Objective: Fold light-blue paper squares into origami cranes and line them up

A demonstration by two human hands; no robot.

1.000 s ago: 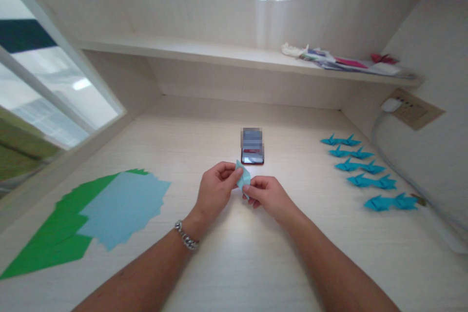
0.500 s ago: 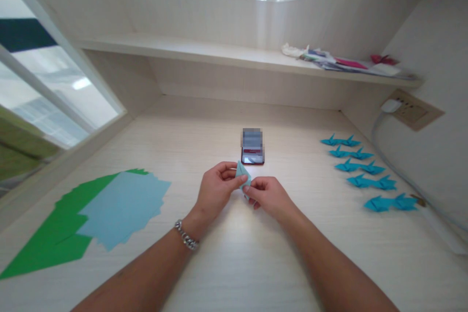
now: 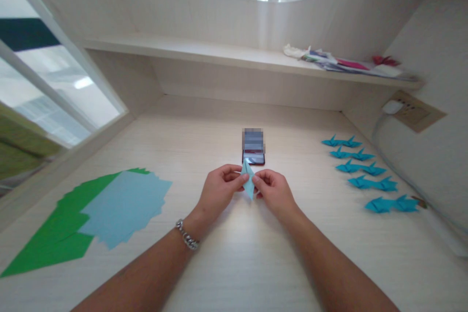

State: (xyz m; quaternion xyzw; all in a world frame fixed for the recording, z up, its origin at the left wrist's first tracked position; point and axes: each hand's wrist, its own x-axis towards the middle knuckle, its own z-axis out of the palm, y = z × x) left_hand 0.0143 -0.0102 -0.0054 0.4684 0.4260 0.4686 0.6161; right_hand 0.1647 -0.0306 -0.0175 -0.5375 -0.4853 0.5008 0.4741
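Note:
A small folded piece of light blue paper (image 3: 249,182) stands upright between my two hands just above the desk (image 3: 234,253). My left hand (image 3: 219,190), with a metal bracelet at the wrist, pinches its left side with thumb and fingers. The paper's right side is pinched by my right hand (image 3: 275,192). Both hands are closed on it. A phone (image 3: 253,146) lies flat on the desk just behind the paper.
Loose sheets of light blue paper (image 3: 124,204) lie over green paper (image 3: 47,243) at the left. Several folded blue paper figures (image 3: 365,169) sit in a row at the right. A shelf (image 3: 219,53) holds papers; a wall socket (image 3: 413,109) with a cable is at right.
My right hand has moved up and closer to the left hand. The folded paper has turned from tilted to upright, with its point downward.

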